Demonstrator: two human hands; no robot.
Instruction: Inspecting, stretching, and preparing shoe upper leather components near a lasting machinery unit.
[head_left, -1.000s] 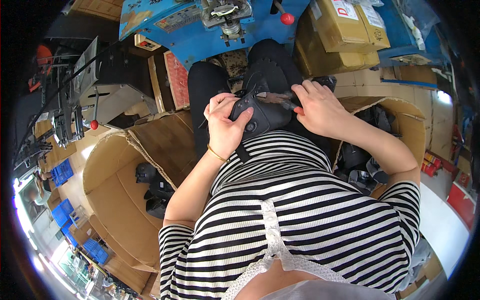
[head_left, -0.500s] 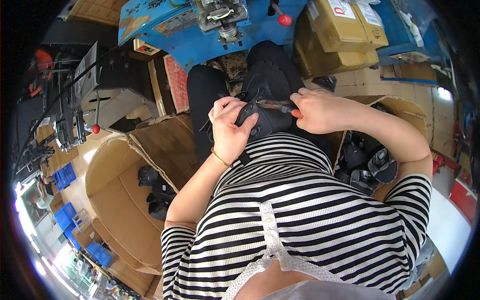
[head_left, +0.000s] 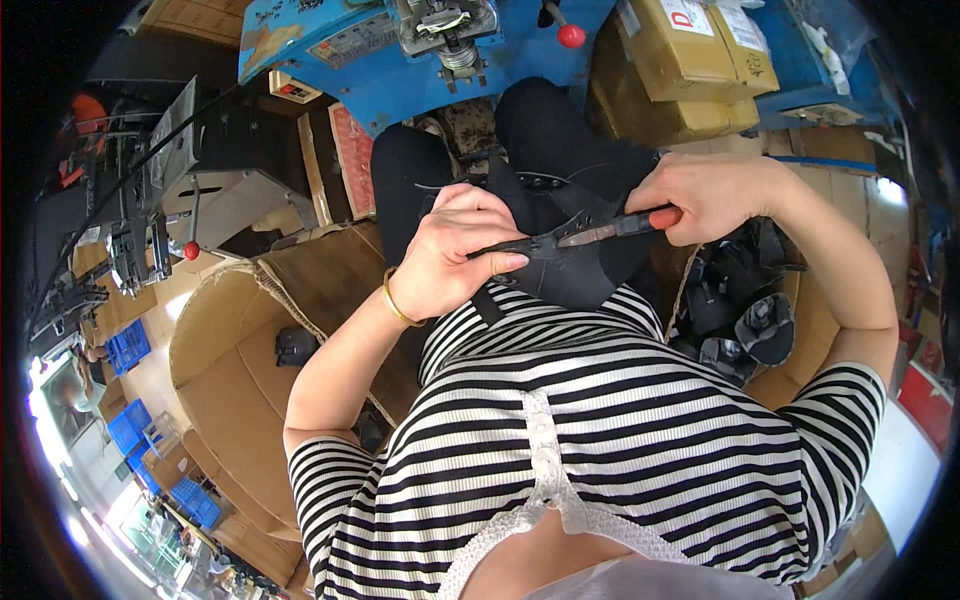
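Observation:
My left hand (head_left: 455, 245) is closed on the edge of a black shoe upper (head_left: 580, 275), thumb on top and fingers curled behind. The piece lies across my lap, with a row of eyelets along one strip. In my right hand (head_left: 700, 200), fingers wrapped round its red-orange grip, is a metal hand tool (head_left: 590, 235), perhaps pliers. Its dark jaws reach toward my left thumb and lie over the black piece. Whether the jaws bite on the material cannot be made out.
Open cardboard boxes stand at my left (head_left: 230, 390) and right (head_left: 805, 290), both with black pieces inside. Ahead is a blue machine (head_left: 350, 60) with a red-knobbed lever (head_left: 570, 37). Taped cartons (head_left: 690, 60) are stacked at the far right. Another machine (head_left: 130, 240) stands left.
My right hand has moved right and the tool now lies level across the black piece. My left hand has shifted slightly down and regripped the edge; the piece has turned and spread out.

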